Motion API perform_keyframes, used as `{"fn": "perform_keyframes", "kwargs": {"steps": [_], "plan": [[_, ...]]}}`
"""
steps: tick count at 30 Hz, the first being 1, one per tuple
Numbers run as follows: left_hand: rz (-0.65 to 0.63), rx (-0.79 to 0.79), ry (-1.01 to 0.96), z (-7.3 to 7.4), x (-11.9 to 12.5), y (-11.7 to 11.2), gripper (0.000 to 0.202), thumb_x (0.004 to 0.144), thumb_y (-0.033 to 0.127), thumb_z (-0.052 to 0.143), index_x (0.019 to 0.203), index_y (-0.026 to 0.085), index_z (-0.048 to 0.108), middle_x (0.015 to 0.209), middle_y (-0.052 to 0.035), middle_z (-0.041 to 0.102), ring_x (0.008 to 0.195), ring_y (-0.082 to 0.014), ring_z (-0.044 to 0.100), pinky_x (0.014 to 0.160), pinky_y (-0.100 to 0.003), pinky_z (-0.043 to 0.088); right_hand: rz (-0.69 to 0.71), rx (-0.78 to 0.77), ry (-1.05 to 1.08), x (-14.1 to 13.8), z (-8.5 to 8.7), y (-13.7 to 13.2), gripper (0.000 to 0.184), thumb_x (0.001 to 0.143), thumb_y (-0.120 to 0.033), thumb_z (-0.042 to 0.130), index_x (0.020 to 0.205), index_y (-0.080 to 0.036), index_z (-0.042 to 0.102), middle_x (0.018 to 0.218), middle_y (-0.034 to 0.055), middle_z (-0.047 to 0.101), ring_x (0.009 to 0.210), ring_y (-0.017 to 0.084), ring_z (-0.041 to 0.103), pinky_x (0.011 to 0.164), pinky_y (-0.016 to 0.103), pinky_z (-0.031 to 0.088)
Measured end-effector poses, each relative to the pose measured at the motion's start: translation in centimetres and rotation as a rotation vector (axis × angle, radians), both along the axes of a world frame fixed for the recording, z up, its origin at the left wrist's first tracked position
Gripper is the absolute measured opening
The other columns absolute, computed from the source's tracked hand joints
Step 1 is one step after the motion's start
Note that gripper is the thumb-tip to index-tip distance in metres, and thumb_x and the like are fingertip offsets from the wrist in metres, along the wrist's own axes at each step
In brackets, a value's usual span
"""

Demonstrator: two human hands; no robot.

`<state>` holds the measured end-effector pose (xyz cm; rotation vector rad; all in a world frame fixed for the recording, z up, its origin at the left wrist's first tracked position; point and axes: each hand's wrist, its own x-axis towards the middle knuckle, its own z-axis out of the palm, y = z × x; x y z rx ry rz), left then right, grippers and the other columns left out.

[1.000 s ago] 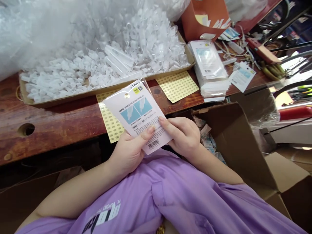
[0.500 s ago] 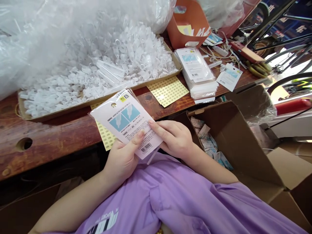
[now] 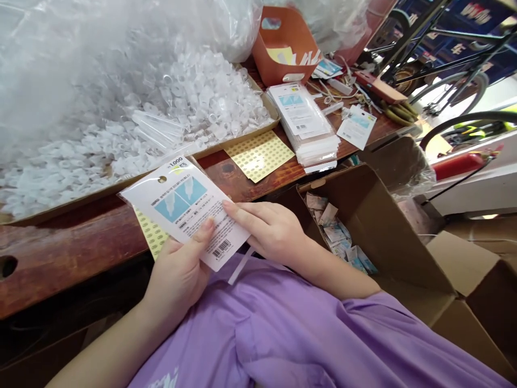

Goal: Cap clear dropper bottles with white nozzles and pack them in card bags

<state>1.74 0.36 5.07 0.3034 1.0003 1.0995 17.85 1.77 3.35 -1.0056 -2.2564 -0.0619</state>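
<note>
A printed card in a clear plastic bag (image 3: 189,215) is held over my lap, its barcode side turned up. My left hand (image 3: 181,269) grips its lower left edge, thumb on the face and fingers hidden underneath. At the right edge my right hand (image 3: 270,231) pinches it, one finger along the printed face and the rest beneath. A narrow translucent strip (image 3: 241,267) sticks out below the card. Beneath the card's left side shows a yellow sticker sheet (image 3: 148,231).
A shallow cardboard tray (image 3: 226,145) holds a heap of small clear plastic pieces. Beside it lie another sticker sheet (image 3: 260,156), a stack of bagged cards (image 3: 305,116) and an orange bin (image 3: 283,40). An open cardboard box (image 3: 388,226) with packed cards stands at right.
The view has turned slightly right, so the bench things appear shifted left. Both hands keep the same hold on the bagged card, and the translucent strip below it shows more.
</note>
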Motion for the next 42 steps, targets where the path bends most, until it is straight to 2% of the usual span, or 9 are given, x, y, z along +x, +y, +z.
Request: {"fn": "perform_keyframes", "kwargs": {"steps": [3,6,13,20,27,31,35,39,42], "plan": [[-0.024,-0.002,-0.013,0.0,-0.1,0.0,0.045,0.079,0.021,0.074,0.123,0.025,0.065,0.114,-0.0039,0.071,0.113,-0.0245,0.064,0.100,-0.035,0.053,0.054,-0.082,-0.008,0.2,0.4,-0.2,0.037,0.087,-0.007,0.044,0.119,-0.002,0.062,0.111,0.0146,0.071,0.093,0.019,0.070,0.075,0.028,0.058],[-0.051,0.023,-0.067,-0.1,0.1,-0.3,0.042,0.075,0.024,0.078,0.116,0.022,0.069,0.112,-0.0060,0.072,0.112,-0.0262,0.065,0.100,-0.038,0.053,0.013,-0.089,0.001,0.1,0.5,-0.4,0.033,0.088,-0.011,0.048,0.117,-0.002,0.064,0.101,0.0151,0.072,0.082,0.020,0.071,0.069,0.029,0.059],[-0.083,0.075,-0.073,-0.6,0.5,-1.0,0.038,0.075,0.033,0.078,0.110,0.021,0.072,0.118,-0.0072,0.070,0.119,-0.0292,0.059,0.107,-0.044,0.045,-0.057,0.069,0.065,-0.5,-0.2,-0.3,0.025,0.087,-0.009,0.054,0.109,-0.007,0.065,0.085,0.0113,0.072,0.069,0.019,0.069,0.059,0.029,0.056],[-0.148,0.132,-0.067,-1.1,-0.1,-1.4,0.031,0.081,0.034,0.073,0.109,0.022,0.073,0.120,-0.0045,0.069,0.121,-0.0272,0.058,0.107,-0.038,0.046,-0.002,0.068,0.137,-0.3,-1.4,-0.4,0.066,0.084,-0.009,0.058,0.146,-0.022,0.039,0.089,0.0069,0.072,0.073,0.020,0.070,0.063,0.030,0.059],[-0.289,0.141,-0.149,-1.5,-0.7,-1.7,0.031,0.079,0.022,0.074,0.111,0.021,0.072,0.120,-0.0073,0.069,0.117,-0.0259,0.061,0.105,-0.038,0.047,-0.042,0.043,0.105,0.5,-2.2,-0.7,0.064,0.085,-0.013,0.057,0.145,-0.026,0.039,0.088,0.0064,0.071,0.072,0.021,0.070,0.062,0.030,0.059],[-0.324,-0.033,-0.202,-1.9,-0.8,-2.1,0.041,0.076,0.019,0.077,0.116,0.023,0.066,0.125,-0.0087,0.066,0.109,-0.0228,0.066,0.092,-0.033,0.054,-0.114,-0.063,0.008,1.2,-2.2,-0.9,0.053,0.084,-0.014,0.052,0.136,-0.023,0.046,0.088,0.0071,0.071,0.070,0.021,0.070,0.058,0.028,0.057],[-0.359,-0.191,-0.206,-2.1,-0.9,-2.2,0.038,0.074,0.017,0.079,0.109,0.021,0.067,0.115,-0.0077,0.070,0.090,-0.0150,0.071,0.078,-0.023,0.057,-0.173,-0.364,-0.076,1.9,-1.5,-1.2,0.052,0.078,-0.012,0.048,0.129,-0.017,0.053,0.093,0.0087,0.070,0.074,0.021,0.069,0.056,0.029,0.057],[-0.355,-0.207,-0.194,-2.1,-1.2,-2.0,0.031,0.075,0.019,0.077,0.106,0.020,0.070,0.111,-0.0078,0.072,0.085,-0.0147,0.072,0.075,-0.022,0.058,-0.023,-0.624,-0.017,2.8,-0.3,-1.2,0.058,0.082,-0.015,0.050,0.140,-0.019,0.046,0.113,0.0112,0.067,0.095,0.021,0.068,0.073,0.034,0.059],[-0.337,-0.186,-0.181,-2.3,-1.4,-1.9,0.026,0.077,0.019,0.076,0.102,0.020,0.073,0.109,-0.0082,0.073,0.082,-0.0146,0.072,0.074,-0.022,0.059,0.052,-0.639,0.000,3.3,0.2,-1.1,0.051,0.087,-0.018,0.052,0.138,-0.021,0.048,0.108,0.0090,0.068,0.093,0.019,0.067,0.075,0.033,0.059]]}}
